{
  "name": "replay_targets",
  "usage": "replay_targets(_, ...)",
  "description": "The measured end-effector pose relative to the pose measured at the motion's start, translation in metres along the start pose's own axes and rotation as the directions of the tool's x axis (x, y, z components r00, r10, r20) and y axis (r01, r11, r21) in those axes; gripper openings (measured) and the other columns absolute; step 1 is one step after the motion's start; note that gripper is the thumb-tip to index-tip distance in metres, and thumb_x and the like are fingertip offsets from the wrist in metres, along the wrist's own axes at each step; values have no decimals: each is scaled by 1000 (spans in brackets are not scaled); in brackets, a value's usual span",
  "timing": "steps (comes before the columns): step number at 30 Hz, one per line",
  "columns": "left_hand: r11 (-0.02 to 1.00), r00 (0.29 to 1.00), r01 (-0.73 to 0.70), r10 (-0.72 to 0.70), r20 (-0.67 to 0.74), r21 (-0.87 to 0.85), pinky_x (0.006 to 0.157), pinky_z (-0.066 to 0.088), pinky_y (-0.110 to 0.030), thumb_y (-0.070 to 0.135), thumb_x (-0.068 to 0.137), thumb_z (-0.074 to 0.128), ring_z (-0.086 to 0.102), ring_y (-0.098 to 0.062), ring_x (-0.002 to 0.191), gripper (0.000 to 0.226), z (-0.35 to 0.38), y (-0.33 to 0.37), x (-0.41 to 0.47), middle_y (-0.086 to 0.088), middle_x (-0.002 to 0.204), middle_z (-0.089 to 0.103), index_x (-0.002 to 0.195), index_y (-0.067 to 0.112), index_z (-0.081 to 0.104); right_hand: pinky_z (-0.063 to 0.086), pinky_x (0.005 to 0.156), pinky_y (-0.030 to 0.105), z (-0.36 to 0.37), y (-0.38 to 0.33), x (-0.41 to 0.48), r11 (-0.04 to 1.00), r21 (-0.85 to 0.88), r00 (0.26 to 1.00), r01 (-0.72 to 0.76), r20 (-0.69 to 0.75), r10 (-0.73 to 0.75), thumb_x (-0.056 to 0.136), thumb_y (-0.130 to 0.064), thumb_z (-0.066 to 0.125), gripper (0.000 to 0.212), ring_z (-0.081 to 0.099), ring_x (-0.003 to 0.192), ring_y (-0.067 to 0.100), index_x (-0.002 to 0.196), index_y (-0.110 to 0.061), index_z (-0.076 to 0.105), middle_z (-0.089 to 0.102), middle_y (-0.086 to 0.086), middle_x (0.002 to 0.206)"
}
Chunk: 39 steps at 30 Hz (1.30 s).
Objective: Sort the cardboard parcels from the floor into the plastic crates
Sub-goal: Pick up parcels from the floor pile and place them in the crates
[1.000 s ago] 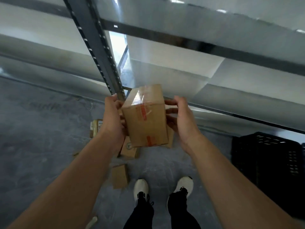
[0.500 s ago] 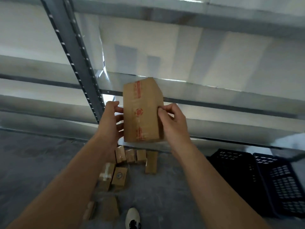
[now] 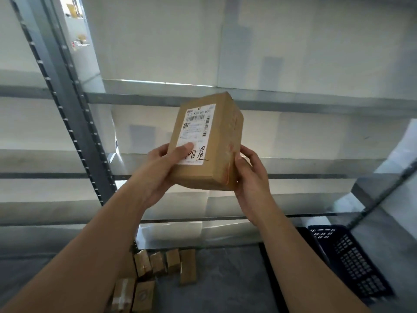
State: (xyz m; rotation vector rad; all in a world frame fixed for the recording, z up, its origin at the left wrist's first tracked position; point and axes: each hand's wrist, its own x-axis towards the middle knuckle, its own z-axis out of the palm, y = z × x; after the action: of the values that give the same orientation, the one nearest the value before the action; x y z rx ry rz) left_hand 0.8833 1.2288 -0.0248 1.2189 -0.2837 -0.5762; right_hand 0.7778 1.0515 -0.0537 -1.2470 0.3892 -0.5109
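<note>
Both hands [image 3: 204, 175] clasp the upright parcel [image 3: 208, 141] (label facing up), crates [image 3: 352, 263] low on the right hand's [image 3: 250, 177] side.

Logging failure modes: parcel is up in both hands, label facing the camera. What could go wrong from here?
1. The left hand has its thumb over part of the label, so the parcel could be misread and land in the wrong crate.
2. It and the right hand grip only the parcel's lower end; it might tip out.
3. Small boxes on the floor could trip a step toward the crate.
</note>
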Motion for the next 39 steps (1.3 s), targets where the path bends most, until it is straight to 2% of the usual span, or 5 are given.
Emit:
replay_targets(6,993,999,-25,21,37,115,99,55,-52,20,91,73,72,-31,109,36,19,8,10,-8,114,77,126,13,66,65,97,38,-17,-17,-1,917,-385,969,103,-170,-180,107,-14,68,42,71,117,15,135,-45,70,71,-10,127)
replay_targets(15,989,990,114,-121,72,96,105,50,-57,49,98,45,68,-32,117,50,66,-13,45,-5,121,75,118,15,76,50,73,22,-68,-29,-7,966,-238,946,-97,-324,16,116,-52,24,55,75,75,-3,101,-31,73,80,-17,80)
replay_targets(19,977,972,165,-184,144,132,107,49,-55,49,97,46,68,-33,116,51,112,-42,59,-7,121,75,119,13,74,52,67,18,-104,-29,-17,969,-220,918,-110,-396,15,115,-56,22,55,78,87,2,118,-33,73,83,-9,101)
replay_targets(29,958,925,227,-269,269,177,105,50,-56,49,99,42,62,-34,124,54,294,-147,69,-7,124,72,121,10,73,58,104,56,-280,-55,-34,981,-128,816,-146,-577,46,73,-82,37,89,75,111,24,136,-25,62,79,3,118)
replay_targets(39,935,901,294,-341,268,198,103,51,-57,53,101,37,65,-34,119,59,494,-241,79,-10,122,72,122,10,72,65,92,50,-488,-103,-29,977,-105,754,-187,-652,74,65,-78,42,94,78,106,26,136,-20,63,80,5,115)
